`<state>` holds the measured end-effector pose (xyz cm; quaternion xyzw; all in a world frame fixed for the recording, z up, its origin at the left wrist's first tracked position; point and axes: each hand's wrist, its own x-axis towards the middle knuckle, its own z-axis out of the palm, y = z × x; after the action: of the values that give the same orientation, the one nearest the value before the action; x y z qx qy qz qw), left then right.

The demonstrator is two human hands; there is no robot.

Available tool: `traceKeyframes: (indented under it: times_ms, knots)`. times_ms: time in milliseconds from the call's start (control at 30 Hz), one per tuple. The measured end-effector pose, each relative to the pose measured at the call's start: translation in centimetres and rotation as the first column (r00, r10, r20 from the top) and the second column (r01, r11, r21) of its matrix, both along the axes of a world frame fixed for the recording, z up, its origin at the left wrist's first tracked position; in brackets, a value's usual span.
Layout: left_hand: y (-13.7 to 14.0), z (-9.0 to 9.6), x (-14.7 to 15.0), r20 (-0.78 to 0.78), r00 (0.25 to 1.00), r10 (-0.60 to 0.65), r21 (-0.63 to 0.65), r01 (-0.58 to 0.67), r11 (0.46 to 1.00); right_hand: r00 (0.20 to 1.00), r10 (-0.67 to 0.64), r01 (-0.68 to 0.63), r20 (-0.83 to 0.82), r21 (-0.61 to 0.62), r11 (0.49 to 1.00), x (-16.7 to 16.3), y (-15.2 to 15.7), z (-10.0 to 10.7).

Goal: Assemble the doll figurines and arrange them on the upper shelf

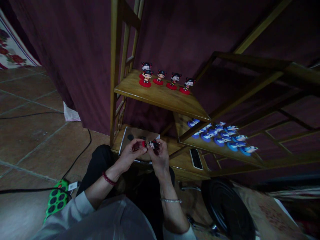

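Between both hands I hold a small figurine (153, 144) with black hair and a red base, lying sideways. My left hand (131, 153) pinches the red base (143, 144). At the head end, my right hand (160, 156) grips the black hair with thumb and fingers. Below them an open shallow white box (125, 138) rests on the lowest shelf, with small dark pieces in it that I cannot make out. Several similar figurines on red bases, one of them a black-haired figurine (160, 76), stand on the wooden shelf (160, 100) above my hands.
Several blue-and-white figurines (226, 135) stand on a shelf to the right. A phone (196, 159) lies on the lowest shelf. A black round stool (226, 206) is at lower right. On the floor at left are a green power strip (57, 196) and a cable (80, 156).
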<state>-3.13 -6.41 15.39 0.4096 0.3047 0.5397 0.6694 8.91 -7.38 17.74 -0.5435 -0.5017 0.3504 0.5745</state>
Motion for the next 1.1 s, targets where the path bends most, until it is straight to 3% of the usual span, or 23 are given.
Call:
traceKeyframes:
  times_ms: [667, 1100]
  knots:
    - [-0.2, 0.9, -0.3, -0.047, 0.999, -0.014, 0.057, 0.016, 0.998, 0.999, -0.046, 0.045, 0.026, 0.024, 0.999, 0.0, -0.1, 0.1]
    - [-0.1, 0.8, -0.2, -0.036, 0.999, 0.005, 0.005, -0.004, 1.000, 0.999, -0.015, 0.013, 0.034, 0.050, 0.999, -0.1, -0.3, 0.5]
